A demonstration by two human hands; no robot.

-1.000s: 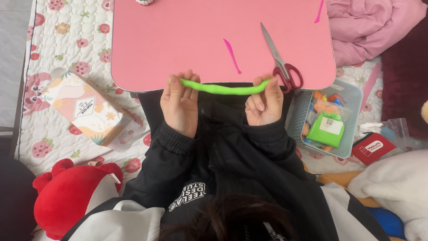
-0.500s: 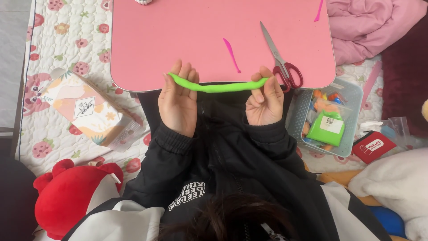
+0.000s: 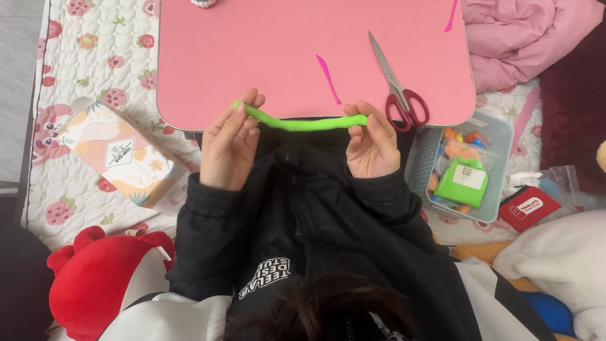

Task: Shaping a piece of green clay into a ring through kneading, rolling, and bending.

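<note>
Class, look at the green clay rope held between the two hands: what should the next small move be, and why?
Probably lower the green clay rope onto the pink table. The left hand and right hand pinch only its ends, so the unsupported middle sags and may thin or break.

Item count: one green clay strip [image 3: 297, 123]; one pair of scissors [image 3: 398, 88] at 2 o'clock on the pink worktop [image 3: 252, 50]; two pink modelling sticks [image 3: 329, 77]; one basket [image 3: 499, 136] at 3 o'clock; one patterned box [image 3: 120, 158] at 9 o'clock; one red plush toy [image 3: 95, 278].
</note>
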